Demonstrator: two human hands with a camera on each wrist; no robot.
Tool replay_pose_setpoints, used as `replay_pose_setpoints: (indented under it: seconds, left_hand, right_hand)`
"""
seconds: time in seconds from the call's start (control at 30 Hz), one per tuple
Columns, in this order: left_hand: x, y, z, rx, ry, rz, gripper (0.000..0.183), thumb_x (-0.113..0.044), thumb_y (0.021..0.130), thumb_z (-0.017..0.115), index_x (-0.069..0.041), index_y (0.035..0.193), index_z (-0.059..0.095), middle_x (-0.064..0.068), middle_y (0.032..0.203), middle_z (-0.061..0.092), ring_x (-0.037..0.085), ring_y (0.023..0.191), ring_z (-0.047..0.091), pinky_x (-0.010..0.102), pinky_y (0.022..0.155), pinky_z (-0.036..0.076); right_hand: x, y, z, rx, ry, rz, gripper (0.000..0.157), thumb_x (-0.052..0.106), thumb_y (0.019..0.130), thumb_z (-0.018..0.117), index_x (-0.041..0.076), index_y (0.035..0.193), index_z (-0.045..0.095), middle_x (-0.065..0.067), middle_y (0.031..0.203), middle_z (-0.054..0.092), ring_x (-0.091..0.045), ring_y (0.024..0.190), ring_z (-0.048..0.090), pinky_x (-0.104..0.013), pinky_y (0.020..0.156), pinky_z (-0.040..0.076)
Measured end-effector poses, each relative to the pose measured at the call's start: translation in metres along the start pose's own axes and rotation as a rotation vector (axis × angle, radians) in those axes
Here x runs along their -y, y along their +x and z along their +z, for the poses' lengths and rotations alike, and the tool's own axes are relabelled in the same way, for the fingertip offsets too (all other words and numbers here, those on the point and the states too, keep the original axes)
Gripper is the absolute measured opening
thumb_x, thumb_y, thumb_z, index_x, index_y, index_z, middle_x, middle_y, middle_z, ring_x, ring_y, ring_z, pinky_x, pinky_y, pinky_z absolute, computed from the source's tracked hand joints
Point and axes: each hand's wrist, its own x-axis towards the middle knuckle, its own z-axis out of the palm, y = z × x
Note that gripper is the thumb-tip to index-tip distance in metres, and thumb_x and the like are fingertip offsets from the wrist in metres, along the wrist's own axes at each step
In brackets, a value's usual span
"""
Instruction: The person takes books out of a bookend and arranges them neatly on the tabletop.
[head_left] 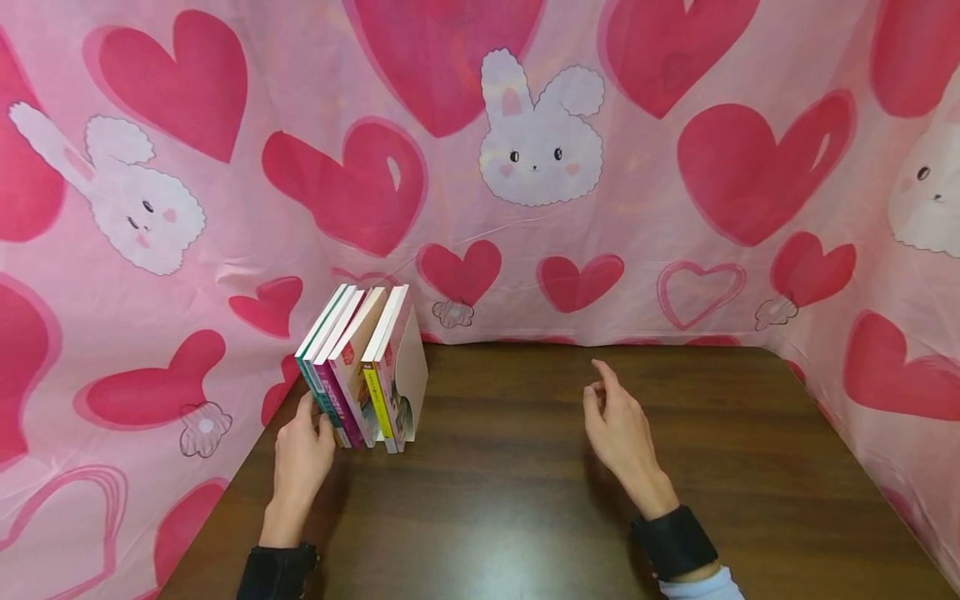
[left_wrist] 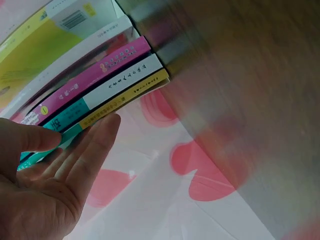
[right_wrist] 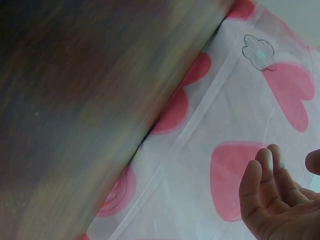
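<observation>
A row of several upright books (head_left: 347, 367) stands on the table's left side, their spines facing the near edge. At its left end is a slim book with a teal and yellow spine (left_wrist: 125, 97); a teal and white one (left_wrist: 122, 77) and a magenta one (left_wrist: 100, 72) follow. My left hand (head_left: 302, 450) touches this end: its fingers lie fairly straight along the outer cover and its thumb (left_wrist: 42, 138) rests at the spines. My right hand (head_left: 618, 429) hovers over the table with relaxed, slightly bent fingers, holding nothing.
A pale panel with a curved cutout (head_left: 416, 367) stands at the row's right end. The brown wooden table (head_left: 510, 483) reaches back to a pink cloth (head_left: 637, 225) with hearts and rabbits, which hangs behind and along both sides.
</observation>
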Motion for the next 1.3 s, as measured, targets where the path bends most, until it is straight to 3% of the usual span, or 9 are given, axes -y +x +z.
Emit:
replay_pose_setpoints:
  seconds: [0.13,0.3,0.5,0.8,0.9,1.07,1.3]
  left_hand:
    - [0.0,0.0,0.001,-0.011,0.005,0.02,0.044,-0.005,0.105,0.057,0.006,0.147,0.048,0.034,0.125,0.066,0.048,0.096,0.07,0.064,0.08,0.056]
    - [0.0,-0.001,0.002,-0.063,0.001,0.04,0.041,-0.003,0.102,0.06,0.007,0.141,0.054,0.032,0.114,0.071,0.045,0.086,0.071,0.058,0.071,0.057]
    - [-0.001,-0.005,-0.002,-0.083,-0.016,0.011,0.04,-0.004,0.1,0.063,0.004,0.139,0.058,0.031,0.115,0.072,0.049,0.098,0.072,0.061,0.079,0.058]
    - [-0.005,-0.013,-0.011,-0.039,0.015,-0.041,0.044,-0.01,0.098,0.066,0.001,0.14,0.058,0.028,0.114,0.073,0.046,0.094,0.072,0.06,0.076,0.059]
    - [-0.006,-0.011,-0.015,-0.001,0.05,-0.046,0.047,-0.013,0.097,0.066,0.001,0.141,0.056,0.025,0.103,0.074,0.04,0.078,0.068,0.051,0.064,0.056]
    - [-0.006,-0.005,-0.014,0.046,0.053,-0.043,0.043,-0.013,0.099,0.064,0.002,0.138,0.055,0.013,0.075,0.063,0.027,0.06,0.051,0.038,0.051,0.039]
    - [-0.008,-0.007,-0.012,0.042,0.022,-0.041,0.04,-0.012,0.103,0.062,0.003,0.139,0.056,0.017,0.081,0.067,0.026,0.059,0.052,0.037,0.05,0.04]
  right_hand:
    - [0.001,0.0,0.002,0.013,-0.003,0.002,0.044,0.017,0.109,0.054,0.005,0.151,0.05,-0.009,0.098,0.068,-0.025,0.079,0.058,-0.044,0.072,0.049]
    - [0.002,-0.001,0.002,0.012,-0.002,0.001,0.045,0.016,0.108,0.055,0.005,0.151,0.049,-0.01,0.098,0.068,-0.025,0.078,0.058,-0.044,0.071,0.05]
    - [0.003,-0.002,0.004,0.013,-0.002,-0.006,0.046,0.017,0.108,0.055,0.006,0.152,0.048,-0.009,0.099,0.068,-0.024,0.079,0.059,-0.044,0.071,0.05]
    - [0.003,-0.002,0.003,0.016,-0.001,-0.012,0.047,0.018,0.108,0.055,0.007,0.153,0.047,-0.009,0.1,0.069,-0.026,0.08,0.06,-0.044,0.072,0.05]
    - [0.003,-0.002,0.003,0.02,0.001,-0.006,0.047,0.018,0.109,0.055,0.007,0.153,0.047,-0.01,0.101,0.069,-0.027,0.081,0.061,-0.045,0.073,0.05]
    - [0.001,-0.002,0.001,0.021,-0.008,-0.001,0.047,0.02,0.109,0.054,0.007,0.153,0.047,-0.01,0.102,0.069,-0.025,0.081,0.059,-0.045,0.072,0.05]
    - [0.0,-0.002,-0.001,0.022,-0.005,-0.003,0.047,0.018,0.108,0.054,0.006,0.153,0.047,-0.01,0.102,0.069,-0.026,0.082,0.059,-0.046,0.074,0.051]
